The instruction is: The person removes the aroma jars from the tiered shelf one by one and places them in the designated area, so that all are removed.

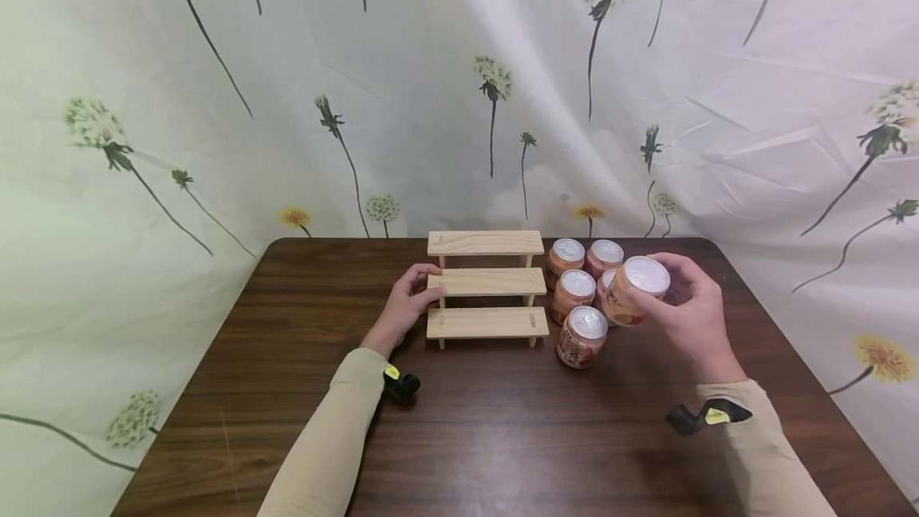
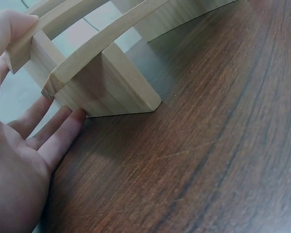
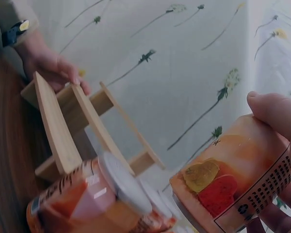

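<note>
A three-step wooden stand is on the table. My left hand grips the left end of its middle step, thumb on the board; in the left wrist view, the other fingers reach against the side support. My right hand holds a short can with a silvery lid, tilted above the group of cans. Its orange label shows a red and a yellow heart in the right wrist view. Several similar cans stand close together right of the stand, one partly hidden behind the held can.
The dark wood-grain table ends at a back edge near the stand. A pale curtain printed with dandelions hangs behind and at both sides. Black straps with small devices sit on both wrists.
</note>
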A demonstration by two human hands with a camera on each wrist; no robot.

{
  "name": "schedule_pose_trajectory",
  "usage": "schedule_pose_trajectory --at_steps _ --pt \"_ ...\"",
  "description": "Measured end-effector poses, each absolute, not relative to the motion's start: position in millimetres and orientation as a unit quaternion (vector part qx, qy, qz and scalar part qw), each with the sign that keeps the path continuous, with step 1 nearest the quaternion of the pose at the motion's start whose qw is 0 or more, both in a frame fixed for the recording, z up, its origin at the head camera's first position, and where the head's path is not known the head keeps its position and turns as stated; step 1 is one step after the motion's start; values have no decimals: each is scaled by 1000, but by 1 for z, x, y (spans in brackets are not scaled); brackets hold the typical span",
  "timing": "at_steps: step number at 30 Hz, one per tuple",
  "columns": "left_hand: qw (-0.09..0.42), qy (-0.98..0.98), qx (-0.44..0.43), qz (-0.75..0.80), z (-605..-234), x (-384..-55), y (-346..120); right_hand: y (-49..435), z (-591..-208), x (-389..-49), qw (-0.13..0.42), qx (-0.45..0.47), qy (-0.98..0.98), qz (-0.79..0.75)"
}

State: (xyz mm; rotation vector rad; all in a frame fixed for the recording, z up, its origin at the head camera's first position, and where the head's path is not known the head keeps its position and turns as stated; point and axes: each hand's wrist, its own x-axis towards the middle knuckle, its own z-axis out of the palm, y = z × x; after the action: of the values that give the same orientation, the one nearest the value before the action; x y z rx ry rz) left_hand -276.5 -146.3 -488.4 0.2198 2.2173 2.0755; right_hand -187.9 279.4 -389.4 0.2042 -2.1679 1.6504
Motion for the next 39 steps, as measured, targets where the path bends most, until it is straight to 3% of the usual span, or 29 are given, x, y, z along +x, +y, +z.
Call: schedule_pose_trajectory --at_steps 6,39 --pt "39 729 83 678 -467 -260 -145 291 -397 -186 202 53 -803 558" --pt "44 730 80 677 -465 -260 -145 300 -453 -183 91 47 -852 514"
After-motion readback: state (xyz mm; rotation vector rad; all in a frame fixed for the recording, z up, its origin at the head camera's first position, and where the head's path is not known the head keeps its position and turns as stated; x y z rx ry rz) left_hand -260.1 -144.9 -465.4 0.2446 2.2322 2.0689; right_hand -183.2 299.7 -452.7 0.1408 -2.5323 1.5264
